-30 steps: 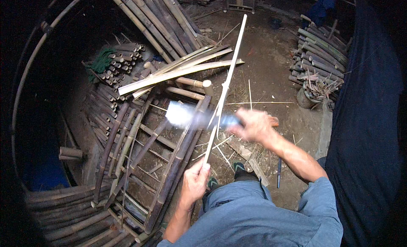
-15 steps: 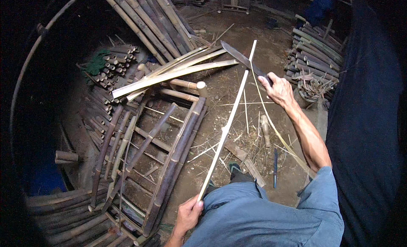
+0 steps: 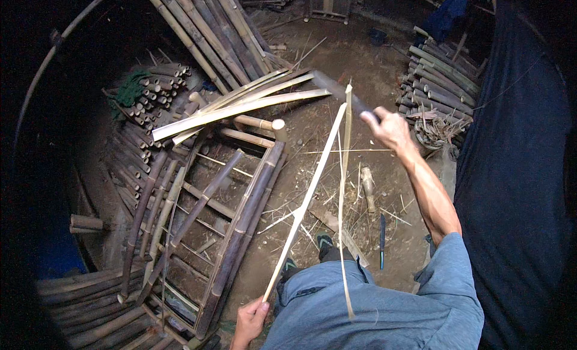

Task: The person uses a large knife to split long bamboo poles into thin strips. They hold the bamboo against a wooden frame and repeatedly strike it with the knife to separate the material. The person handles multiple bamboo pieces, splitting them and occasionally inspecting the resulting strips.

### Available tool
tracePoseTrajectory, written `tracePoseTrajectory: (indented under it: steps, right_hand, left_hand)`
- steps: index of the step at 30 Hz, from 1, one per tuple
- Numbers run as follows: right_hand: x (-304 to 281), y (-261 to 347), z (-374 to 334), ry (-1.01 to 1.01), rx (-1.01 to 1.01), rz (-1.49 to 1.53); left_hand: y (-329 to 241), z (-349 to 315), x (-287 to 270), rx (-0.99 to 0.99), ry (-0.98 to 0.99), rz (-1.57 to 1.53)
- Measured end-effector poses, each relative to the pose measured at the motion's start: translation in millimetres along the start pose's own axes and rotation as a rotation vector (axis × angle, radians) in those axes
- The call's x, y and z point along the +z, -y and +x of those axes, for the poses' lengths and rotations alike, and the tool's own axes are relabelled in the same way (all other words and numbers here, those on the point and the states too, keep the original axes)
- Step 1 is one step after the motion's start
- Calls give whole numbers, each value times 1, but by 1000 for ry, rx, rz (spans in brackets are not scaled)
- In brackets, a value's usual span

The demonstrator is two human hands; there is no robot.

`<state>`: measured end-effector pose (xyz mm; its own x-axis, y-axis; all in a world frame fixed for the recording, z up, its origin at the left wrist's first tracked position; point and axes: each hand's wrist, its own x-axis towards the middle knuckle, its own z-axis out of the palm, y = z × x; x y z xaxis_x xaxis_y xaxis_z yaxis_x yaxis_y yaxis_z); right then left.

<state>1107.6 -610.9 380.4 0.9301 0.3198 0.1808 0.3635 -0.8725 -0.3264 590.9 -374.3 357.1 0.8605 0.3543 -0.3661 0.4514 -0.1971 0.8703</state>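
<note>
Clock places are read from the middle of the view. Between 6 and 7 o'clock, the left hand (image 3: 251, 321) is closed around the lower end of a pale bamboo strip (image 3: 317, 169), which slants up and away toward 1 o'clock. At 2 o'clock, the right hand (image 3: 389, 132) has its fingers wrapped around the handle of a long knife (image 3: 332, 86), whose motion-blurred blade points toward 10 o'clock.

A thin peeling (image 3: 347, 124) crosses the blade just beside the strip's upper tip and trails down toward 6 o'clock, its lower end in front of the shirt (image 3: 372, 308); whether it touches the blade, I cannot tell.

From 8 to 10 o'clock lies a bamboo frame (image 3: 243, 227) with rungs. At 11 o'clock, pale split lengths (image 3: 240, 111) rest in a loose fan above it. At 4 o'clock, 1 short bamboo piece (image 3: 368, 187) and 1 slim dark tool (image 3: 382, 242) lie on the littered ground. At 2 o'clock, beyond the right hand, shavings (image 3: 442, 124) sit beside stacked bamboo poles (image 3: 442, 79)
</note>
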Motion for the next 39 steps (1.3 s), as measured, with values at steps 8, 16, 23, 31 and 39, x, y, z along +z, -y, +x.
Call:
tracePoseTrajectory:
  steps: [8,16,23,31,39]
  right_hand:
    - [-15,-50,16,-32,356,925]
    - [26,76,-36,-124,305,1343]
    - [34,93,-18,3,338,1129]
    - [28,83,32,32,219,1122]
    - [48,113,-2,-51,173,630]
  left_hand:
    - [24,6,-25,-222,345,-240]
    - [34,48,-7,-578,828,-1148]
    - [-35,99,28,-143,581,-697]
    - [-19,89,10,-202,544,-735]
    - [-47,159,46,-62,215,-588]
